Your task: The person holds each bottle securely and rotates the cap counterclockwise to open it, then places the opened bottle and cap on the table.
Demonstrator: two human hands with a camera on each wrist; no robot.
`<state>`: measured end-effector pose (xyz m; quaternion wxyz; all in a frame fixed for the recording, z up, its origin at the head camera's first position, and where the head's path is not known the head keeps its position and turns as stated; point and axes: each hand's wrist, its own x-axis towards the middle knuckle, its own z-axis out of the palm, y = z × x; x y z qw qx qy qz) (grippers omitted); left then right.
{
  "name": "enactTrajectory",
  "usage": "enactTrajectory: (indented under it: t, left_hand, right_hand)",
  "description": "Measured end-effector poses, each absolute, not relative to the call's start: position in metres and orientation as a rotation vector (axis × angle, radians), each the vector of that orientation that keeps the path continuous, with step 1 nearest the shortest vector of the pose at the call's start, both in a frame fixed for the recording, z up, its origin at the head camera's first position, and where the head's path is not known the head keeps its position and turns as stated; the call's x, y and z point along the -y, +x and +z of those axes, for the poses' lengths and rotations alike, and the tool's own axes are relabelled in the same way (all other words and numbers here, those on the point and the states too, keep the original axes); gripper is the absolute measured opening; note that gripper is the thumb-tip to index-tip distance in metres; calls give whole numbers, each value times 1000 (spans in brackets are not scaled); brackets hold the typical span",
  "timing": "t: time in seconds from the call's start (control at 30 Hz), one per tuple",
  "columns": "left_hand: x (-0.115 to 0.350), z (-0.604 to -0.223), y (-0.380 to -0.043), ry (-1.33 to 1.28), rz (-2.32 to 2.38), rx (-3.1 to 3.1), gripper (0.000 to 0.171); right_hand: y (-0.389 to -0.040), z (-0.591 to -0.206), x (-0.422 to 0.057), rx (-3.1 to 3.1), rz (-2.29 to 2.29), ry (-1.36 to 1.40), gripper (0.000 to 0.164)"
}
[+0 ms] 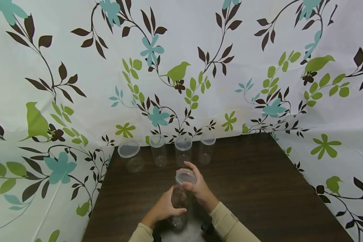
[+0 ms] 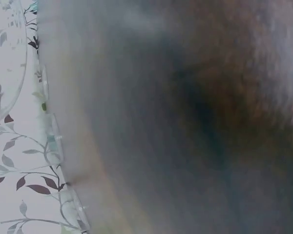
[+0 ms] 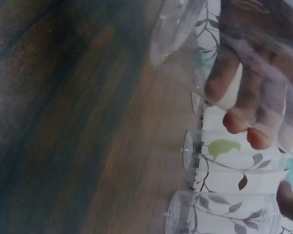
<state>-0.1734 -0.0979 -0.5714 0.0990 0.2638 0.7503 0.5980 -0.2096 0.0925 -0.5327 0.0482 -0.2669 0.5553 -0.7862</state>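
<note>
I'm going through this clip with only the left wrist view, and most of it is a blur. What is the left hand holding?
Observer: In the head view, the left hand holds a clear jar by its body.
Operator: Where is the right hand?
Observer: At the jar's top, with its thumb and fingers on opposite sides of the lid; I can't tell whether that lid is loose.
Operator: Are there other containers on the table?
Observer: Yes, four more clear containers stand roughly in a row toward the table's far edge.
</note>
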Motion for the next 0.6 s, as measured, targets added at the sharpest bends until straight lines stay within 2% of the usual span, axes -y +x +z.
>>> enactTrajectory:
  t: [0.1,0.33,0.47,0.6]
  left_hand:
    - [94,-574,-172,719,1803,-2256,68]
    - [91,-574,-173,590,1718,-2602,94]
    - [92,-572,-172,561,1757,-2528,88]
    - [92,-573,-173,637,1875,-2295,77]
  right_hand:
    - [-212,-533,-91,-1706,-2402,-743,77]
    - [-211,-528,-85,-1803,-2465,-475,83]
    - [-209,-528,-84,-1722,-2508,-467,81]
    - [-211,-531,-85,-1633,-2514,-538,77]
